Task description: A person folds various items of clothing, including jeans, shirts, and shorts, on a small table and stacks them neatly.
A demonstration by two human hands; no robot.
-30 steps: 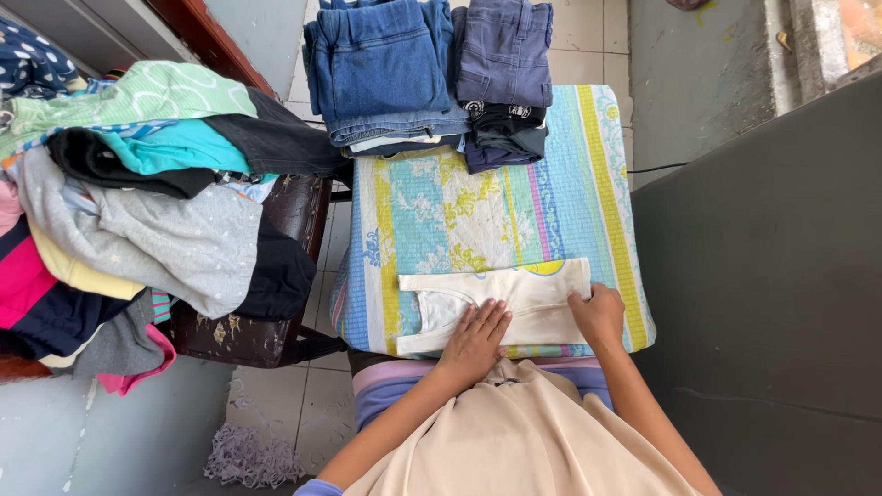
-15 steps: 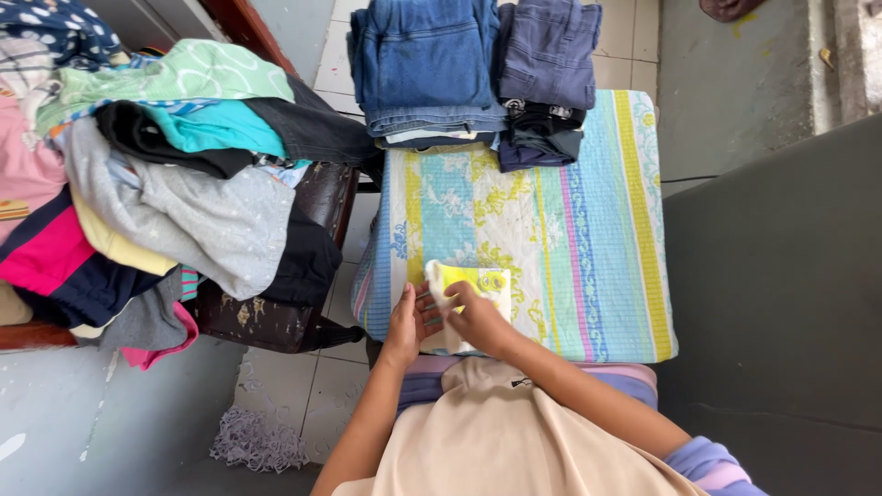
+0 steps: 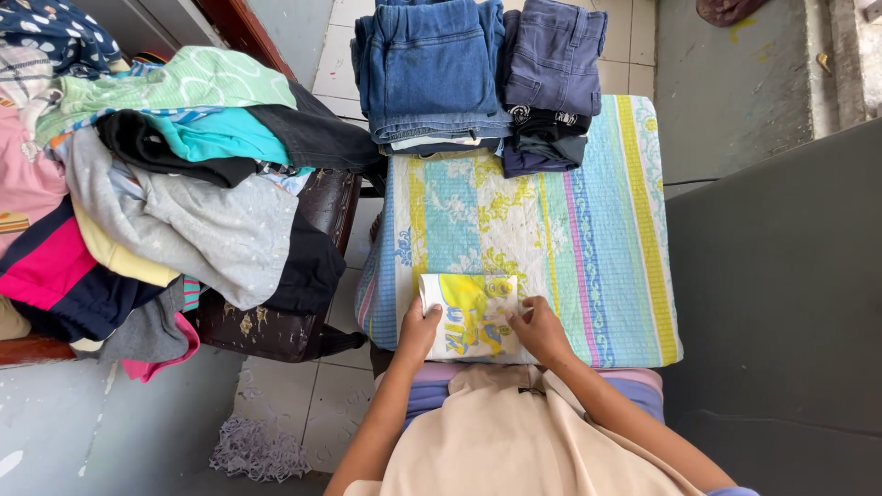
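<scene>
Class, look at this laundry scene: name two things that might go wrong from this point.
The folded shirt lies at the near edge of the table, under the left hand and right hand; it might slip off. The clothes pile overhangs the chair and may slide onto the floor.

Folded garment (image 3: 469, 315) under left hand (image 3: 418, 332) and right hand (image 3: 537, 332): soft matt cotton-like knit, white, yellow print slightly flatter in sheen. Striped cover (image 3: 588, 230) beneath hands: quilted cloth, stitched texture, matt. Jeans stack (image 3: 427, 64) far beyond hands: coarse denim, matt. Clothes heap (image 3: 156, 184) left of left hand: mixed soft knits, fleecy grey. Chair (image 3: 276, 326) under heap: worn glossy leather-like surface, cracked. Floor tiles (image 3: 303, 395): smooth, dull.
</scene>
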